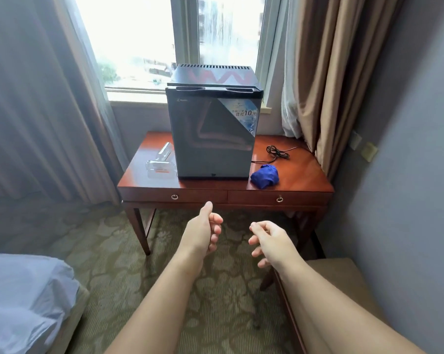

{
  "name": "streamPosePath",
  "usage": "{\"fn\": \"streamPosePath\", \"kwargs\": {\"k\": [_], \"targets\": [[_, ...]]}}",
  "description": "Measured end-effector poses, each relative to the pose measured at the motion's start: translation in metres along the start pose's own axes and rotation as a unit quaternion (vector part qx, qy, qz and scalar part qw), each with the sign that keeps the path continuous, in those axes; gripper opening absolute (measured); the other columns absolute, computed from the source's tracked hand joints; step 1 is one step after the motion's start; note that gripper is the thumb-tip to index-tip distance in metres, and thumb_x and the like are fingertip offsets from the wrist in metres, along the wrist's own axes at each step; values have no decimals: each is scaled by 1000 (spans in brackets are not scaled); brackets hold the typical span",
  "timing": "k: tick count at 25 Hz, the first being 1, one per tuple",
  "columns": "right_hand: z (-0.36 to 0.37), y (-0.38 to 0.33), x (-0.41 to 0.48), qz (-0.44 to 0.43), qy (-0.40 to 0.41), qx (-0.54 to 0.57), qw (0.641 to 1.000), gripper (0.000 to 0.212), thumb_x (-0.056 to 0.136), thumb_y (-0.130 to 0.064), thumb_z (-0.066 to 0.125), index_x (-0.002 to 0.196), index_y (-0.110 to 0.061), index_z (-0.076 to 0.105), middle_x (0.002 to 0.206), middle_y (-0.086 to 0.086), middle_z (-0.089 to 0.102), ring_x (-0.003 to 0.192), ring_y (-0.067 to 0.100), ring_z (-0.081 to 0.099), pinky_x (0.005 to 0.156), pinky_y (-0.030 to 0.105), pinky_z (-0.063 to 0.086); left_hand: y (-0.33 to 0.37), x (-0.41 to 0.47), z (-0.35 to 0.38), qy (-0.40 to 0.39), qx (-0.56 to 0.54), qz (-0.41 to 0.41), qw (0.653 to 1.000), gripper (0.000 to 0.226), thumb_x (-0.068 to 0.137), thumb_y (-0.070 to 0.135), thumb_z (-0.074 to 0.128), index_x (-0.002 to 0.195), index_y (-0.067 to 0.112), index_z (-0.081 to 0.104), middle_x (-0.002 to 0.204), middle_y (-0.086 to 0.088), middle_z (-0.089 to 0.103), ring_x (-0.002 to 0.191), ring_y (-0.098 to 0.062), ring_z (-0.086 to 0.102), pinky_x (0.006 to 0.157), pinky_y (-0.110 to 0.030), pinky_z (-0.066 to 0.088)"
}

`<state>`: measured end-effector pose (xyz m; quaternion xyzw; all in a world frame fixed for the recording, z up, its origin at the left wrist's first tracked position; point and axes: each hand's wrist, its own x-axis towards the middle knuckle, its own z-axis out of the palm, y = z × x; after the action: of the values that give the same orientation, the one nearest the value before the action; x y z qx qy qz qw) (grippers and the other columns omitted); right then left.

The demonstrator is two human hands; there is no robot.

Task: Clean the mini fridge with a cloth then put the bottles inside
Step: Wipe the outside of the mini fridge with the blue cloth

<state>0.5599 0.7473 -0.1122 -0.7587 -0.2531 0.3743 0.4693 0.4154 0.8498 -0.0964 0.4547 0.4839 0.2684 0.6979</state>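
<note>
hands out front, nothing picked up. my left hand (pixel 203 231) and right hand (pixel 269 241) hover side by side short of the table (pixel 305 180), fingers loosely curled, both empty, probably just reaching in. mini fridge (pixel 213 129) stands mid-table, door closed and facing me, easy to open. blue cloth (pixel 264 176) lies bunched just right of it, on my right hand's side, so likely the first grab. clear bottles (pixel 160 168) lie on their sides left of the fridge, parked for later. black cord (pixel 278 152) sits coiled behind the cloth.
</note>
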Motion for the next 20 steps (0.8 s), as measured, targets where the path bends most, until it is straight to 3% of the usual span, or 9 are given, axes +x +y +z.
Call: {"fn": "streamPosePath", "kwargs": {"k": [6, 17, 20], "targets": [[9, -11, 108, 49, 28, 6, 998, 18, 101, -39, 56, 100, -26, 68, 95, 3, 73, 67, 15, 65, 54, 30, 53, 49, 116, 24, -31, 37, -27, 998, 46, 105, 51, 43, 76, 19, 59, 53, 8, 49, 44, -9, 36, 46, -23, 29], [-56, -18, 388, 97, 55, 45, 993, 16, 103, -35, 55, 105, -23, 66, 102, 4, 70, 74, 17, 66, 54, 32, 56, 76, 336, 138, -31, 152, -75, 985, 37, 104, 44, 51, 84, 18, 66, 60, 7, 55, 48, -7, 43, 47, -21, 31], [-68, -9, 470, 123, 55, 6, 991, 15, 98, -41, 61, 101, -26, 63, 105, 3, 69, 88, 22, 70, 67, 41, 64, 84, 386, 153, 3, 158, -89, 983, 36, 103, 43, 53, 85, 17, 68, 64, 5, 58, 50, -8, 45, 49, -23, 32]]}}
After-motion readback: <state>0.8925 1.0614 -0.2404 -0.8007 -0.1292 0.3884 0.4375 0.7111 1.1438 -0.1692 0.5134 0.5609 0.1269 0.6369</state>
